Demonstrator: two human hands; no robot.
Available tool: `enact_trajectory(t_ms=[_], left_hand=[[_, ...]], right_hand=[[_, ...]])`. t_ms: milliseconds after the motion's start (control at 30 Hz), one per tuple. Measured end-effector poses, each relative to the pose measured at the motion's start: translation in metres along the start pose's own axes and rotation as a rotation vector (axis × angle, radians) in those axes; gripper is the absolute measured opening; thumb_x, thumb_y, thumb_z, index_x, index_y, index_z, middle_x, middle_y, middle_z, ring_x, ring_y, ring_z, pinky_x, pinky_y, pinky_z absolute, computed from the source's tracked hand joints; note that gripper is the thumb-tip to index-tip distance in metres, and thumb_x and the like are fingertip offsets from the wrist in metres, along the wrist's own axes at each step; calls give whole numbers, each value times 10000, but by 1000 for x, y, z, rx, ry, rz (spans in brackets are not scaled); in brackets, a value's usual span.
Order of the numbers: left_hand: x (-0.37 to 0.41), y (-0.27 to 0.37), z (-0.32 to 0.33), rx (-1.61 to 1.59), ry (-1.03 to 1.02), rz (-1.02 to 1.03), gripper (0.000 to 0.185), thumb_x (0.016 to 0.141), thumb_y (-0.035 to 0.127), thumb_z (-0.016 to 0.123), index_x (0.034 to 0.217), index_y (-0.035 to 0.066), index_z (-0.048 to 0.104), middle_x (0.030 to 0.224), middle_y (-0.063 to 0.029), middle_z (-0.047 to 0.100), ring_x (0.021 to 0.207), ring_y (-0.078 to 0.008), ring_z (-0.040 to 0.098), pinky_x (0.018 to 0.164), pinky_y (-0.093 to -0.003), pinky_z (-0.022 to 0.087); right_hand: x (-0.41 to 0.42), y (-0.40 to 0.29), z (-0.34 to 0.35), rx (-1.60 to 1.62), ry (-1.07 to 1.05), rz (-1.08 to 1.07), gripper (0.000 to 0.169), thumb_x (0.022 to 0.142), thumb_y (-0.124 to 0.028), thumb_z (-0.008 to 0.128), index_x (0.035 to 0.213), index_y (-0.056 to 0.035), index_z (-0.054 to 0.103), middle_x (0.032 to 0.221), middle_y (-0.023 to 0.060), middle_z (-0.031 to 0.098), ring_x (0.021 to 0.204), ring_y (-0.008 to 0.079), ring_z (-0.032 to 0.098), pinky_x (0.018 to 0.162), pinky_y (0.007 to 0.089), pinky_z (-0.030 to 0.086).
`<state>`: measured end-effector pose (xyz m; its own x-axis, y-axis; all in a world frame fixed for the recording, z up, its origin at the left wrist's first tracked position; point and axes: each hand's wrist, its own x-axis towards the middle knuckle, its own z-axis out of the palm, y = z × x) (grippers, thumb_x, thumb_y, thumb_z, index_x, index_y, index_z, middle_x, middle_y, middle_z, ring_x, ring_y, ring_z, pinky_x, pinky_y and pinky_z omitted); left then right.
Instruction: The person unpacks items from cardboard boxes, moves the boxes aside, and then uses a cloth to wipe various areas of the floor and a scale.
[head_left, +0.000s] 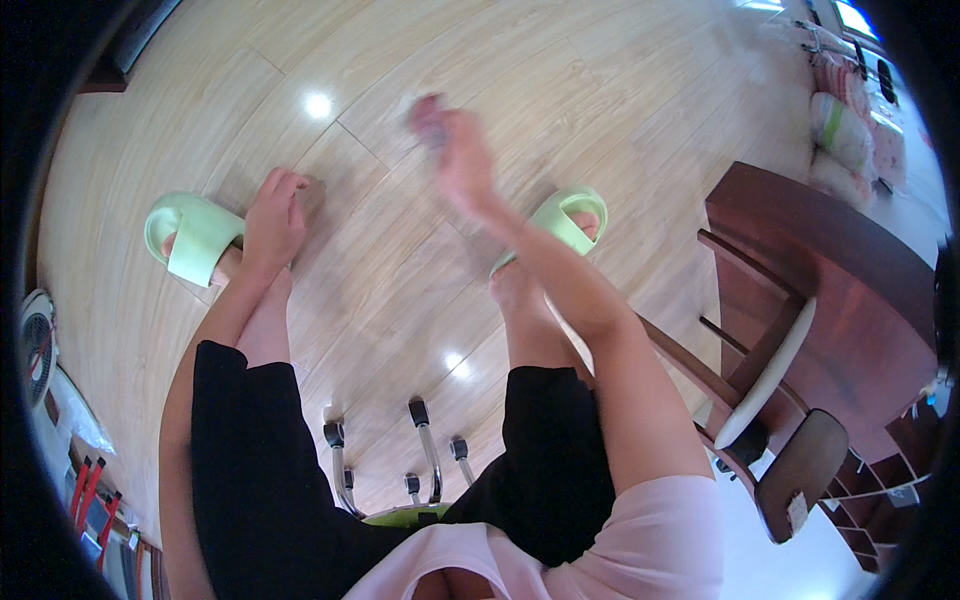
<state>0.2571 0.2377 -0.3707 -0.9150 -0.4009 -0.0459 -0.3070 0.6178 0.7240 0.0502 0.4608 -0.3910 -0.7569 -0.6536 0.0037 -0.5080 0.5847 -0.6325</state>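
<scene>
My right hand (465, 161) reaches out over the wood-look floor (390, 247), blurred by motion. It grips a small reddish-pink object (429, 124) whose kind is too blurred to tell. At the left, my left hand (276, 217) hangs beside my left foot with its fingers loosely bent and nothing seen in it. Light green slides are on both feet, one slide (204, 234) next to my left hand and the other slide (562, 217) to the right of my right wrist.
Below me are the chrome legs (429, 450) of a green-seated stool. A wooden chair (765, 375) stands at the right by a dark red-brown wooden desk (817, 247). A fan (37, 337) is at the far left, and folded bedding or cloth (844, 131) lies at the upper right.
</scene>
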Motion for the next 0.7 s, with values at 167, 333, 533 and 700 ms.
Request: enact_trajectory(t_ms=[167,333,533,700], left_hand=[[-2,-10,-4,-27,-33,15,218,863,-85,478,1018,13,596,1034,-157,609,951,-361,620,807,-396,500],[-4,-12,-8,-30,-51,-23,209,866,-75,486,1020,4,603,1040,-156,610,959,-352,620,825,-393,499],[10,-8,-7,-34,-48,40,246,847,-75,486,1030,31,612,1060,-122,616,907,-334,633,746,-404,513],[21,-4,-9,-26,33,104,252,843,-94,479,1010,28,623,1027,-127,613,841,-306,630,716,-371,507]], right_hand=[[26,97,-120,-457,147,482,294,892,-85,543,1182,-69,584,1133,176,591,1078,373,586,871,468,509],[-18,113,-91,-527,-15,621,285,937,-108,499,1191,8,558,1244,258,538,1086,419,590,881,490,511],[-53,-21,52,-21,-338,260,318,858,-13,540,1163,13,453,1148,269,477,1076,424,525,944,486,442],[-32,-93,74,197,-561,149,406,802,-6,615,1172,15,450,1168,295,464,1026,471,546,902,515,469]])
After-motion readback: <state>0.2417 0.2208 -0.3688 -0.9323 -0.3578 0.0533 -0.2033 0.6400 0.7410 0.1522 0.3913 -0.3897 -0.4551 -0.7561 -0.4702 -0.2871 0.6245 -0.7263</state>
